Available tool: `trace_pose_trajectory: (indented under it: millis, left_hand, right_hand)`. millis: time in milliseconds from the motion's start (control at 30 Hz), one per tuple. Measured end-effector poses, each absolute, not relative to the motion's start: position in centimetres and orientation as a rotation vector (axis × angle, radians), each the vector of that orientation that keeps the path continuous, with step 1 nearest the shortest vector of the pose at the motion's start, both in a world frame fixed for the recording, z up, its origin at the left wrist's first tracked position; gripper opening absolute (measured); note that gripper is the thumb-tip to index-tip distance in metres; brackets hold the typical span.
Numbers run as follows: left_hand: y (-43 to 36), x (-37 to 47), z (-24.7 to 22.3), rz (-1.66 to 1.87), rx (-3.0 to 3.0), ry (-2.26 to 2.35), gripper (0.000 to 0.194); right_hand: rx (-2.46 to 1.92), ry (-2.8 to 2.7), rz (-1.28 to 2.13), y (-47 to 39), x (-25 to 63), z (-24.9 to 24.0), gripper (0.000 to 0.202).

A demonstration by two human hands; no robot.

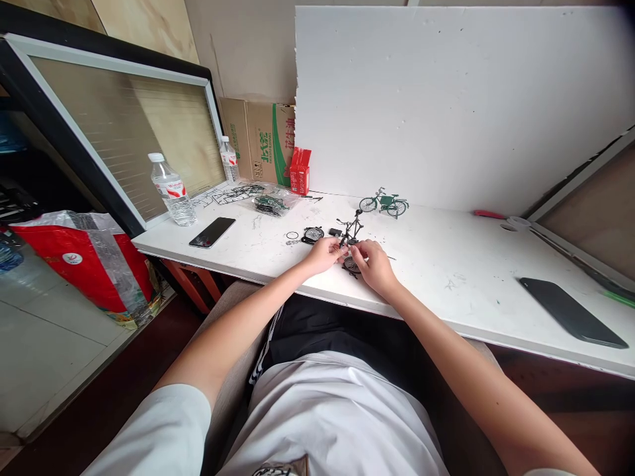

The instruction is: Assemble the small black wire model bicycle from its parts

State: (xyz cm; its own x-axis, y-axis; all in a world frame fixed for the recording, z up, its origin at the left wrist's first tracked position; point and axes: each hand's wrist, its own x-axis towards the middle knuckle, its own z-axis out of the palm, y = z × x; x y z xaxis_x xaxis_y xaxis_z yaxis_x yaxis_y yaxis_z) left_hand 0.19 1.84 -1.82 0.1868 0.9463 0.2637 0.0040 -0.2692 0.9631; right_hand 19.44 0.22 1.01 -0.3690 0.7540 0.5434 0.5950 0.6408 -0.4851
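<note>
A head-worn camera looks forward-down over the table [436, 264].

Table [446, 264]: was white, scuffed and spotted.
White panel [446, 99]: stood upright behind it, softly lit.
Wall [248, 46]: was greyish, in my sight beyond the panel.
Framed pane [129, 125]: stood at left, edged silver and black.
Floor [44, 344]: was pale tile.
Seat [229, 305]: was grey-brown.

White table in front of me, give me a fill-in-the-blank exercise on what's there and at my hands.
1. At the left hand and right hand is a bicycle frame coloured ____.
2. The assembled bicycle is coloured ____.
3. The small box beside the carton is coloured ____.
4. On the table stand ____ water bottles.

Missing words: black; green; red; two.
</note>
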Motion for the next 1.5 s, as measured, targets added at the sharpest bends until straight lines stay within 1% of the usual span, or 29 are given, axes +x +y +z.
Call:
trace_pose_trajectory:
  millis: [100, 200, 267, 367, 467, 533, 633, 767, 833, 967, 1033, 1267, 1500]
  left_hand:
    - [1.7, 0.3, -1.5, 1.23, 1.486, 0.895, 0.035]
    - [1.6, 0.4, -1.3, 1.222, 1.473, 0.896, 0.033]
    - [1.6, 0.4, -1.3, 1.23, 1.464, 0.903, 0.033]
    - [1.7, 0.4, -1.4, 1.245, 1.477, 0.91, 0.033]
    - [1.8, 0.4, -1.5, 1.25, 1.473, 0.948, 0.033]
    - [1.8, 0.4, -1.5, 1.242, 1.483, 0.955, 0.034]
    - [1.6, 0.4, -1.3, 1.22, 1.517, 0.951, 0.034]
    - [1.4, 0.5, -1.2, 1.21, 1.515, 0.95, 0.033]
    - [1.4, 0.5, -1.2, 1.223, 1.504, 0.965, 0.034]
    - [1.2, 0.3, -0.9, 1.264, 1.491, 0.967, 0.036]
    - [1.1, 0.2, -0.8, 1.267, 1.496, 0.969, 0.037]
    - [0.8, 0.2, -0.7, 1.245, 1.549, 0.976, 0.033]
    - [1.4, 0.2, -1.3, 1.208, 1.632, 0.927, 0.034]
  right_hand:
    - [-1.075, -2.111, 0.274, 0.1, 19.4, 1.2, 0.049]
    - [-1.096, -2.103, 0.311, 0.0, 19.4, 1.3, 0.051]
    - [-1.113, -2.069, 0.317, -0.1, 19.4, 1.3, 0.049]
    - [-1.079, -2.013, 0.295, 0.0, 19.5, 1.3, 0.037]
    - [-1.042, -2.037, 0.28, 0.2, 19.5, 1.1, 0.034]
    - [-1.048, -2.053, 0.263, 0.4, 19.5, 0.9, 0.037]
    - [-1.075, -2.078, 0.24, 0.5, 19.5, 0.8, 0.045]
    - [-1.15, -2.088, 0.283, 0.4, 19.6, 0.8, 0.055]
    - [-1.178, -2.051, 0.297, 0.2, 19.6, 0.9, 0.054]
    - [-1.122, -1.979, 0.34, 0.0, 19.5, 1.2, 0.043]
    - [-1.072, -1.991, 0.362, -0.1, 19.4, 1.4, 0.042]
    - [-1.047, -2.075, 0.279, -0.1, 19.3, 1.4, 0.043]
    - [-1.101, -2.082, 0.308, 0.2, 19.4, 1.0, 0.052]
